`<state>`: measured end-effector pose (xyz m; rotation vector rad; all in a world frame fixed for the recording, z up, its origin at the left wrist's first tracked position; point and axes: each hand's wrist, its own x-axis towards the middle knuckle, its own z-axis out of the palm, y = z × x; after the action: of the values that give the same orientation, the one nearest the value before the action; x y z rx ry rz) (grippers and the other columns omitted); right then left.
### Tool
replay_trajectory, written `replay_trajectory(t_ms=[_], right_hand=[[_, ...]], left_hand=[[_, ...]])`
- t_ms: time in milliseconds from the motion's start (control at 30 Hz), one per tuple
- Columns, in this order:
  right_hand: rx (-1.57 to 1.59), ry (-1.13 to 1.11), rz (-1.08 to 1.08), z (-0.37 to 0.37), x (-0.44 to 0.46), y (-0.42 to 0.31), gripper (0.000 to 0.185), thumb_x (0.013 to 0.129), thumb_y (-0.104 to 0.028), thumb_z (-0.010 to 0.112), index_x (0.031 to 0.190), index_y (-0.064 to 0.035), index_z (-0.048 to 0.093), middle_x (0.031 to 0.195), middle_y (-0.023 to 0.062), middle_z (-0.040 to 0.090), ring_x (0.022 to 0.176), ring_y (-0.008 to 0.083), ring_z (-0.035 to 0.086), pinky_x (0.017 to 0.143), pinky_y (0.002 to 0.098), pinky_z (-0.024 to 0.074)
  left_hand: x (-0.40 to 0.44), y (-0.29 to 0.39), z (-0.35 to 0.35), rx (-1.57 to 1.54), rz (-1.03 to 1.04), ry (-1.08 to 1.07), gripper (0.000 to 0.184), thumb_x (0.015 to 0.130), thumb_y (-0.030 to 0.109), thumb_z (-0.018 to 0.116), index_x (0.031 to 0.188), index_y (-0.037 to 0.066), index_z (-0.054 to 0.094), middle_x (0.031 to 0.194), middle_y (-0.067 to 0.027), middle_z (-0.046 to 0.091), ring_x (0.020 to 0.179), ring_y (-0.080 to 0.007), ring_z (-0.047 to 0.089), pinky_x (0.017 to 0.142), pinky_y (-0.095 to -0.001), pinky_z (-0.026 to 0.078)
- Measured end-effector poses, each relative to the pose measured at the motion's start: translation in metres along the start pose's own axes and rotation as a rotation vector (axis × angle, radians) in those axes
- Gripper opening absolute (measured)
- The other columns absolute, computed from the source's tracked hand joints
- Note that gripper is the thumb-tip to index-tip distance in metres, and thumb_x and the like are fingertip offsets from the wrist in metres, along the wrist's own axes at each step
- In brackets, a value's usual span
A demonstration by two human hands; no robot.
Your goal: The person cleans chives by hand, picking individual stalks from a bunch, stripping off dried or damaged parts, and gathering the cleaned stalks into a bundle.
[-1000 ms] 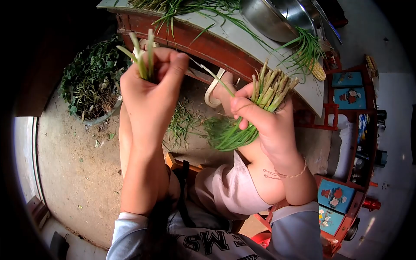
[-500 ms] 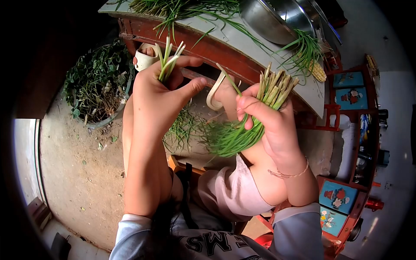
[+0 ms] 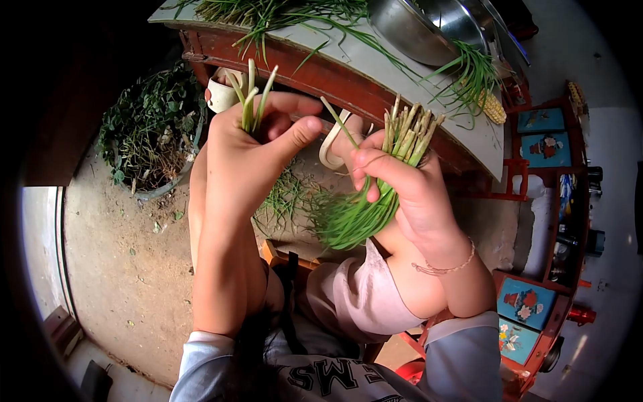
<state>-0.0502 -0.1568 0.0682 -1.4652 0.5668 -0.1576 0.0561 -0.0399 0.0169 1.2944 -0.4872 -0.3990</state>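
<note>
My hands are apart: the right hand [image 3: 415, 187] is clamped around a bundle of green stalks [image 3: 410, 139], a single stalk [image 3: 339, 122] jutting toward my left hand [image 3: 244, 144], whose curled fingers grip a few pale stalks [image 3: 248, 110] — thumb and forefinger parted. Beyond, the counter [image 3: 487, 149] carries loose greens [image 3: 244, 15], a metal bowl [image 3: 405, 33] and a corn cob [image 3: 494, 108].

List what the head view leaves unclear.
Head view:
Lower ends of the short stalks: hidden by the left hand.
Middle of the green bunch: hidden by the right hand.
Metal bowl: cut off by the top edge.
Shelf items: too small, blurred.
</note>
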Motion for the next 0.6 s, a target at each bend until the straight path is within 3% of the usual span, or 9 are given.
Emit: replay_trajectory(t_ms=[100, 200, 600], right_hand=[[0.027, -0.025, 0.014, 0.000, 0.000, 0.002, 0.008, 0.073, -0.010, 0.055, 0.072, -0.0020, 0.056, 0.063, 0.0043, 0.054, 0.057, 0.0108, 0.051, 0.046, 0.0203, 0.0363], [0.012, -0.025, 0.021, 0.002, -0.001, 0.003, 0.008, 0.073, -0.010, 0.056, 0.073, -0.0015, 0.056, 0.064, 0.0045, 0.054, 0.057, 0.0112, 0.051, 0.045, 0.0205, 0.0374], [0.000, -0.053, -0.045, 0.005, -0.006, 0.000, 0.012, 0.075, -0.009, 0.052, 0.072, 0.0017, 0.056, 0.062, 0.0060, 0.053, 0.055, 0.0118, 0.051, 0.042, 0.0212, 0.0371]], left_hand=[[-0.001, 0.005, 0.004, -0.142, -0.021, -0.128, 0.007, 0.068, 0.003, 0.066, 0.072, -0.001, 0.061, 0.055, 0.0059, 0.043, 0.055, -0.0011, 0.042, 0.048, -0.0141, 0.033], [-0.004, 0.002, 0.010, -0.083, 0.063, -0.162, 0.006, 0.069, 0.003, 0.066, 0.070, -0.001, 0.061, 0.055, 0.0054, 0.044, 0.054, -0.0017, 0.043, 0.048, -0.0149, 0.034], [-0.008, -0.002, 0.015, -0.128, 0.133, -0.127, 0.006, 0.077, 0.002, 0.057, 0.073, -0.003, 0.057, 0.066, -0.0005, 0.057, 0.060, -0.0036, 0.048, 0.053, -0.0166, 0.037]])
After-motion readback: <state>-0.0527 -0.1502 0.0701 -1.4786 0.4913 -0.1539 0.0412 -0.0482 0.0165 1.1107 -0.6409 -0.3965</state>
